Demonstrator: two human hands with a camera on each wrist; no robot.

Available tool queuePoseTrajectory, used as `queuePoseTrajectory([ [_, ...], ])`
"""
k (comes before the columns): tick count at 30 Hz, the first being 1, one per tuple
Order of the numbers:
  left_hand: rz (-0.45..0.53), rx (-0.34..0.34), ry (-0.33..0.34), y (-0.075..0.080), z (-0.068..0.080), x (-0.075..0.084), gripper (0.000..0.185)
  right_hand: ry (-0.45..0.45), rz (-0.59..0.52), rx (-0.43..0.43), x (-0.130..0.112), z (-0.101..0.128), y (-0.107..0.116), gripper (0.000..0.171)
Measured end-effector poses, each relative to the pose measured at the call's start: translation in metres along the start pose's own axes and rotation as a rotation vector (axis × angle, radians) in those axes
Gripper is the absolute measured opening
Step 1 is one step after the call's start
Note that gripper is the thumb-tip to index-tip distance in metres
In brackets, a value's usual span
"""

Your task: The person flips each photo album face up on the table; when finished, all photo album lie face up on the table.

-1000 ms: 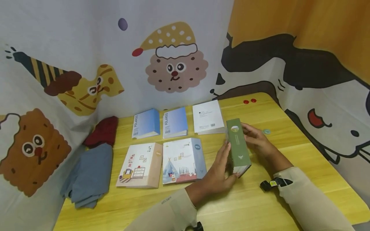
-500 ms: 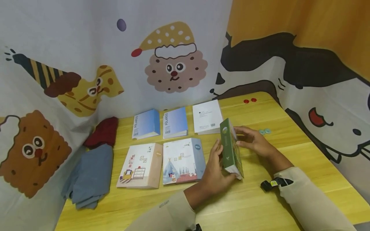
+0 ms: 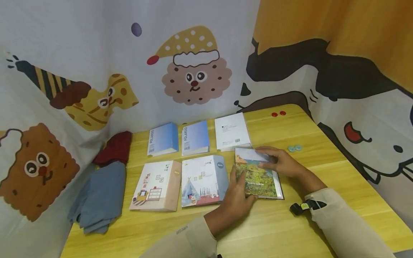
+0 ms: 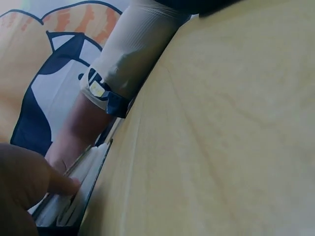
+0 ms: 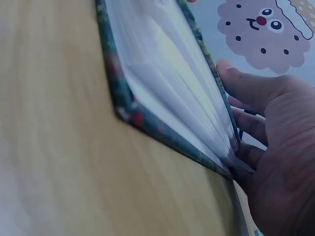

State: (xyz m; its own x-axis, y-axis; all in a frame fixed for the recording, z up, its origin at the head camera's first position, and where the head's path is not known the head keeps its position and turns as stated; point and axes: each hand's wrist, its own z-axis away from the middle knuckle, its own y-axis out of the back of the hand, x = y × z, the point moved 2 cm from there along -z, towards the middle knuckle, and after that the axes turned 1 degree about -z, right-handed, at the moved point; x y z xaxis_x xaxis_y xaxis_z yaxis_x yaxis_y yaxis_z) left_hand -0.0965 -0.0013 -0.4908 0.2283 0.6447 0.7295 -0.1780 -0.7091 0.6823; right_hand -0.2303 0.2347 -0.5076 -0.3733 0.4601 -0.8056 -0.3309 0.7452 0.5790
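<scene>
A photo album with a leafy landscape cover lies between my two hands, cover up, close over the yellow table. My left hand grips its left side, with the thumb at the lower edge. In the left wrist view a left finger lies against the page edges. My right hand holds the upper right corner, fingers reaching over the cover. From the right wrist, the album's pages fan slightly between the covers, and my right thumb presses near the cover's edge.
Left of the album are two illustrated albums, one with a tent picture. Behind stand two blue albums and a white one. Grey cloth and dark red cloth lie far left. Pale green discs and red discs lie right.
The album has turned from showing its green spine to showing its front cover, and has come lower toward the table. Both hands have turned with it and keep hold.
</scene>
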Motion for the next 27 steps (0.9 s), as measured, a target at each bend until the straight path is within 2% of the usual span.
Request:
queuePoseTrajectory([
  [1,-0.015,-0.014,0.013,0.000,0.001,0.000,0.093,0.014,0.019,-0.002,0.000,-0.001,-0.001,0.059],
  [4,-0.134,-0.042,-0.015,0.007,0.002,-0.001,0.092,0.034,0.061,-0.014,0.001,-0.002,-0.006,0.058],
  [8,-0.333,-0.033,-0.093,0.027,0.004,-0.004,0.085,0.069,0.118,-0.015,-0.003,-0.004,-0.011,0.058],
  [11,-0.391,-0.024,-0.102,0.044,0.007,-0.012,0.081,0.093,0.165,0.008,-0.010,-0.003,-0.011,0.058],
  [16,-0.400,-0.069,-0.070,0.064,0.016,-0.034,0.084,0.132,0.201,-0.007,-0.039,-0.007,-0.019,0.058],
  [20,-0.363,-0.114,-0.054,0.074,0.022,-0.050,0.083,0.159,0.252,-0.109,-0.071,-0.018,-0.040,0.058],
  [24,-0.371,-0.116,-0.081,0.077,0.025,-0.060,0.083,0.175,0.322,-0.212,-0.093,-0.034,-0.064,0.061],
  [27,-0.384,-0.106,-0.108,0.077,0.028,-0.065,0.080,0.167,0.354,-0.241,-0.101,-0.043,-0.077,0.064],
])
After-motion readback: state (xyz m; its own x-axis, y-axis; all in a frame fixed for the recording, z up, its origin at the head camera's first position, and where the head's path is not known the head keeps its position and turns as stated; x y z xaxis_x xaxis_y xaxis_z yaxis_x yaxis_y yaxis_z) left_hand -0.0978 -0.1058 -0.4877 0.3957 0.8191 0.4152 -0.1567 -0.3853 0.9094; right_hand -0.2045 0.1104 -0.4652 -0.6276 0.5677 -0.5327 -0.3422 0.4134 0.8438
